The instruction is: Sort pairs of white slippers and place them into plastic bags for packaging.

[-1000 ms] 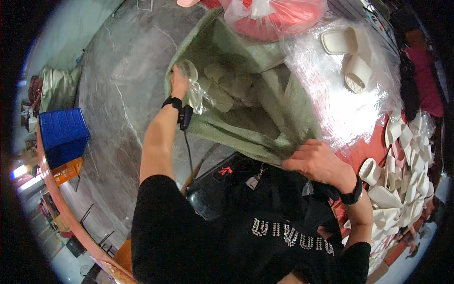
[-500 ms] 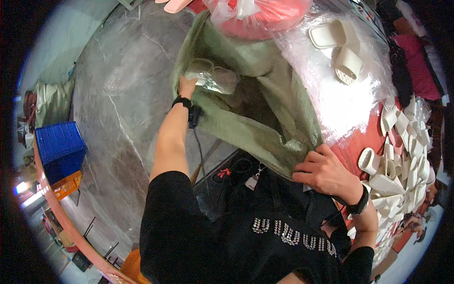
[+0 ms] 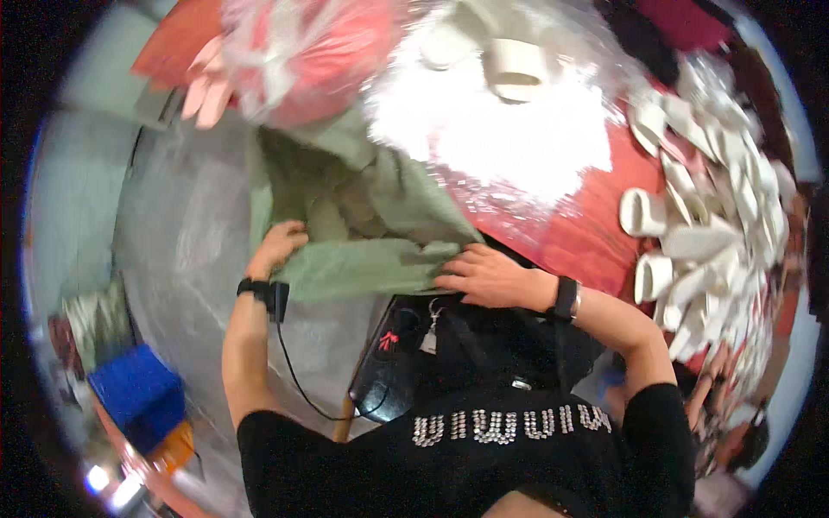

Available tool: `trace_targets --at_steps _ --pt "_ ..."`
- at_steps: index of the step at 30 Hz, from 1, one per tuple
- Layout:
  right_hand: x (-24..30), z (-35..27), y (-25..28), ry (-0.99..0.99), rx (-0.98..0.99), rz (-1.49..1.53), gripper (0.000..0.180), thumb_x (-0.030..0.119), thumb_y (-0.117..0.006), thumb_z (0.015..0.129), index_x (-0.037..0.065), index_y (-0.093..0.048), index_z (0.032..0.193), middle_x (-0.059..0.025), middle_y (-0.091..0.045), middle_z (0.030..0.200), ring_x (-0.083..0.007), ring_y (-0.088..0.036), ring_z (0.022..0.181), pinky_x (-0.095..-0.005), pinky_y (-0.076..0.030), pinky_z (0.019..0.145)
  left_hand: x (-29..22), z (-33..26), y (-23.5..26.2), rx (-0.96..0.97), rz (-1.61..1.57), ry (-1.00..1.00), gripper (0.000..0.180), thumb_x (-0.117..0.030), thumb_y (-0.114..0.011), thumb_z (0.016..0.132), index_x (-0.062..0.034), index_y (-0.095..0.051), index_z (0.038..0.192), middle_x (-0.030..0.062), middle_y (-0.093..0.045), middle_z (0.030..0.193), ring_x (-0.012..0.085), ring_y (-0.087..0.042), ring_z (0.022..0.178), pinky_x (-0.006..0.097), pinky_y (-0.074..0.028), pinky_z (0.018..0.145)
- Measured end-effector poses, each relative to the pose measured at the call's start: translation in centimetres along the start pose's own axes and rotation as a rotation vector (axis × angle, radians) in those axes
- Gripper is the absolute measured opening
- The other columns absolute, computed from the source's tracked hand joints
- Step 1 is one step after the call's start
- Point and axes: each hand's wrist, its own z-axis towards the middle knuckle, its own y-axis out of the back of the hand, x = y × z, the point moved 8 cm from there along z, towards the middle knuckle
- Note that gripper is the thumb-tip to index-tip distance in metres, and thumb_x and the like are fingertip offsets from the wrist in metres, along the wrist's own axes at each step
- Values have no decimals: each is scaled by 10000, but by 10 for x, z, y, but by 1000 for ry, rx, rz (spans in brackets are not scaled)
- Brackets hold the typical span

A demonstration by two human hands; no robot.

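A green woven sack (image 3: 345,272) hangs with its mouth open in front of me. The left side of its rim is in my left hand (image 3: 278,248), fingers curled over the edge. Opposite, my right hand (image 3: 490,274) grips the near right part of the rim, fingers wrapped over the fabric. Folds and shadow hide most of what lies inside the sack. A dark wristband shows on each wrist, and a black cord runs down from the left one.
At the right lies a heap of white slippers (image 3: 708,224) on a red surface (image 3: 596,246). Clear plastic sheeting (image 3: 484,142) with white slippers (image 3: 518,69) on it is beyond the sack, beside a plastic bag with red contents (image 3: 319,52). A blue crate (image 3: 138,397) stands at the left.
The sack's mouth has become narrower and flatter, and its near rim runs more level. My hands have come closer together. The head view has shifted, showing more of the red surface.
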Motion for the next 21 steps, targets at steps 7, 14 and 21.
trace_targets --at_steps 7,14,21 --pt "-25 -54 48 -216 -206 262 327 227 -581 782 110 -520 1082 -78 -569 1018 -262 -528 972 -394 -403 829 -243 -51 -73 326 -171 -486 270 -199 -544 843 5 -582 1015 41 -585 790 102 -545 755 251 -443 687" --pt "-48 -151 52 -520 -379 329 295 227 -554 808 84 -532 1065 -118 -577 958 -297 -543 913 -398 -435 761 -370 10 -157 -294 52 -965 309 -238 -533 817 -4 -581 1013 152 -609 905 288 -567 841 356 -447 742" --pt "-30 -243 23 -828 -534 647 324 178 -566 818 27 -530 1102 -166 -582 1023 -281 -565 944 -340 -437 812 -375 81 -117 -329 -229 -679 240 -228 -546 779 -27 -618 889 97 -592 670 202 -550 634 308 -426 598"
